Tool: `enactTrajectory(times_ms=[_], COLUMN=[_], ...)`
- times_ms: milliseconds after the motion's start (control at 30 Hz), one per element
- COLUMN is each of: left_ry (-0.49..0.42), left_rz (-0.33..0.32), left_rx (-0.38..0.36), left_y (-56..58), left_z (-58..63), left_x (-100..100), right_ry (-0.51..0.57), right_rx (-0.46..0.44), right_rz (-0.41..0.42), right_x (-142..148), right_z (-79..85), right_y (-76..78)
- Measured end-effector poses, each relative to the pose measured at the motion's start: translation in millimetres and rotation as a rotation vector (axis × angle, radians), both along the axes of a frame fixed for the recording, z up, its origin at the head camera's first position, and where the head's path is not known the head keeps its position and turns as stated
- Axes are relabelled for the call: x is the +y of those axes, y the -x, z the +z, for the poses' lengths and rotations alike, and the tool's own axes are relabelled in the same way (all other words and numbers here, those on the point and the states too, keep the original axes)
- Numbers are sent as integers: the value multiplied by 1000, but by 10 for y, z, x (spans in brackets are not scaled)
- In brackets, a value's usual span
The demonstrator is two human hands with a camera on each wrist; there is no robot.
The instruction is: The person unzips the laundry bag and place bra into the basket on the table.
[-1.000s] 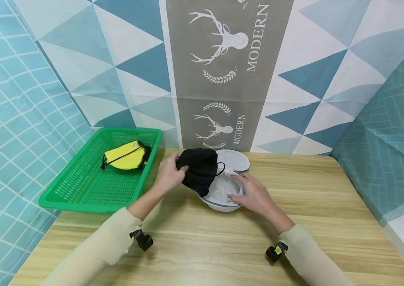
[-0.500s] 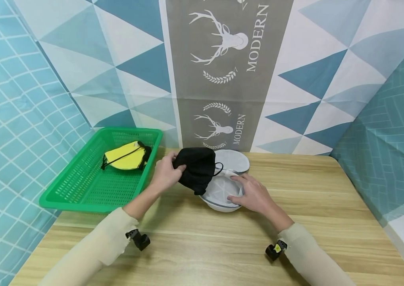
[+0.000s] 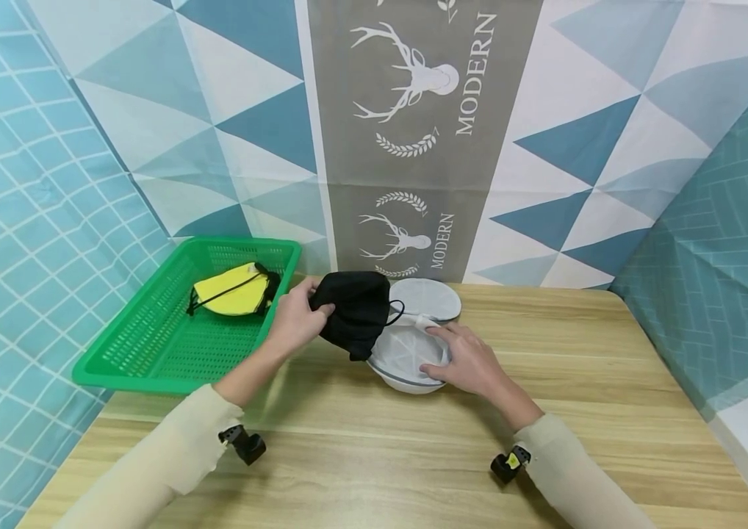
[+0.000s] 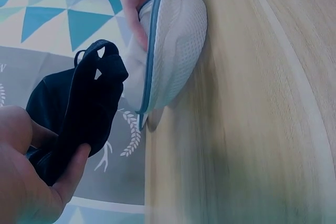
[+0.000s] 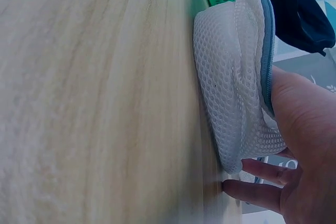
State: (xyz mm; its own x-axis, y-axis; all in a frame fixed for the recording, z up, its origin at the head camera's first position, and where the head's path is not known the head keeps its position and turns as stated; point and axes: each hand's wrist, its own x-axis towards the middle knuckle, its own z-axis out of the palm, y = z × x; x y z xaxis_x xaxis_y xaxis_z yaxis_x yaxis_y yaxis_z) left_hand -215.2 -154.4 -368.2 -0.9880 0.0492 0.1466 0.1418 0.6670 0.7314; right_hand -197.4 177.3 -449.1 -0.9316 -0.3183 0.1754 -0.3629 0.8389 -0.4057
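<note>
My left hand [image 3: 297, 316] pinches a black cloth item [image 3: 353, 312] between thumb and fingers. A thin black loop sticks out from its right side, and in the left wrist view the black cloth [image 4: 84, 108] hangs folded, its exact kind unclear. Beside it stands a white mesh laundry bag [image 3: 407, 384] with a grey-blue zipper round its rim. Its round lid [image 3: 425, 297] is folded back toward the wall. With the thumb inside the rim, my right hand [image 3: 469, 360] grips the bag's right side. The mesh wall [image 5: 220, 72] rests on the wood.
A green perforated basket [image 3: 149, 383] stands at the left on the wooden table [image 3: 374, 463]. In it lies a yellow cloth item [image 3: 228, 290] with black cords and a black part. Patterned wall coverings [image 3: 407, 162] close off the back and both sides.
My left hand has moved left with the black cloth, baring more of the mesh bag's inside. My right hand keeps its grip on the rim and barely moves.
</note>
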Motion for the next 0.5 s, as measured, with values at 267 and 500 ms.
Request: enactTrajectory(times_ms=[267, 500], left_ry=[15, 28], left_rz=[-8, -22], left_rx=[23, 18], left_y=[20, 43], left_z=[93, 145], left_x=[-68, -102], right_ry=[-5, -8], right_rx=[-11, -7], right_rz=[1, -1], right_x=[-11, -9], right_z=[3, -8], right_y=[-5, 0])
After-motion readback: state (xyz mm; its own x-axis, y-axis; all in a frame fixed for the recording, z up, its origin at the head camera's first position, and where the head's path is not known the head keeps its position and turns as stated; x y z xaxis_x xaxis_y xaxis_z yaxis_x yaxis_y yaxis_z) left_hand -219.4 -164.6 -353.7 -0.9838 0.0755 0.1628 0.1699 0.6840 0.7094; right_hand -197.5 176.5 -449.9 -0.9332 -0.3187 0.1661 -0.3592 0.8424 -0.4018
